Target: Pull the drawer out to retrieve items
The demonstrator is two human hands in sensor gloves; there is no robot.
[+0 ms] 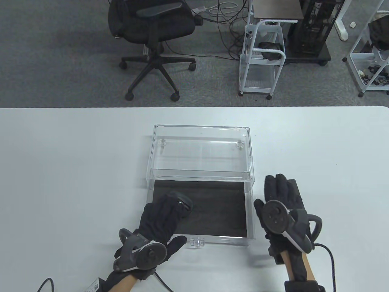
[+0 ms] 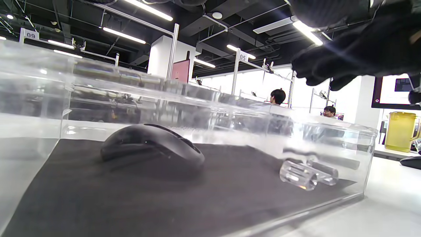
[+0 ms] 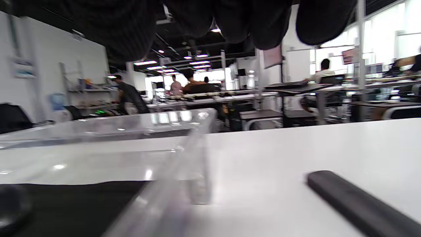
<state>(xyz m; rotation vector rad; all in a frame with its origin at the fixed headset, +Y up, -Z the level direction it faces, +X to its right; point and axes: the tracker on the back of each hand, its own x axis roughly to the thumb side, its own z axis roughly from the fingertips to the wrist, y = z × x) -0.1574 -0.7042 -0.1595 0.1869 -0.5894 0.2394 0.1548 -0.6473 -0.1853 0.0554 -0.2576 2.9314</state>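
White table [image 1: 76, 170] is carrying one clear case [image 1: 200, 152], its one drawer [image 1: 249, 210] standing pulled out. I am lowering my left hand [image 1: 161, 216], fingers spread, over one mouse [image 2: 151, 144]; best closing around its sides. My right hand [image 1: 281, 197] is lying flat on one dark bar [image 3: 358, 200].
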